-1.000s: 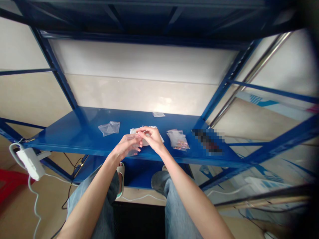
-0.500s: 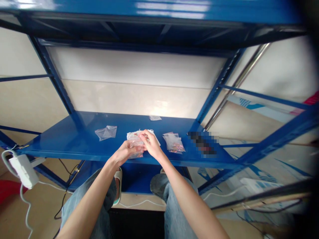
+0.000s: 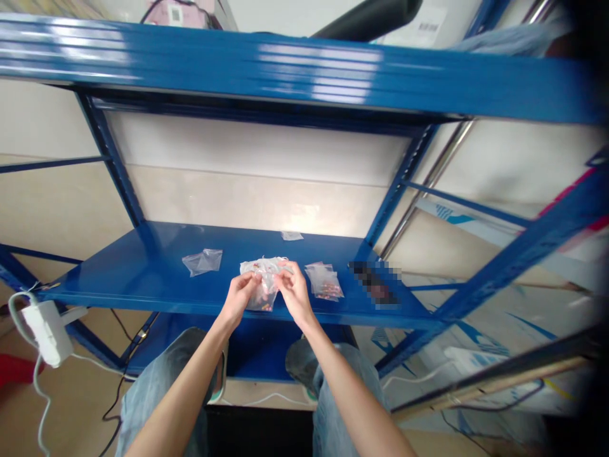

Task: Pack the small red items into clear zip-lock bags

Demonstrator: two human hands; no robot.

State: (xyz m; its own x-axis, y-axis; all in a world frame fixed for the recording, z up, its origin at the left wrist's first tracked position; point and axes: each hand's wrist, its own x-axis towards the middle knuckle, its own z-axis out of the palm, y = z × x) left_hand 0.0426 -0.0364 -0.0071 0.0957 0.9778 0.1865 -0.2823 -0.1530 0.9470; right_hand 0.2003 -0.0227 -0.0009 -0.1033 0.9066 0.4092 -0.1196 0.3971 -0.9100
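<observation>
Both of my hands pinch one small clear plastic bag (image 3: 265,293) holding little reddish pieces, just above the front of a blue metal shelf (image 3: 143,279). My left hand (image 3: 242,296) grips its left edge, my right hand (image 3: 294,292) its right edge. Under the bag lies a pile of similar clear bags (image 3: 259,264). Right of my hands rests a stack of filled bags (image 3: 323,281) with red bits inside.
An empty crumpled bag (image 3: 202,261) lies left on the shelf, and a small one (image 3: 292,235) near the back. A blurred dark object (image 3: 375,285) sits at the shelf's right end. A white power adapter (image 3: 44,322) hangs at left. An upper shelf (image 3: 304,73) overhangs.
The camera has tilted up, showing the upper shelf. My hands have drawn slightly apart, and the small bag now hangs between them with its contents showing.
</observation>
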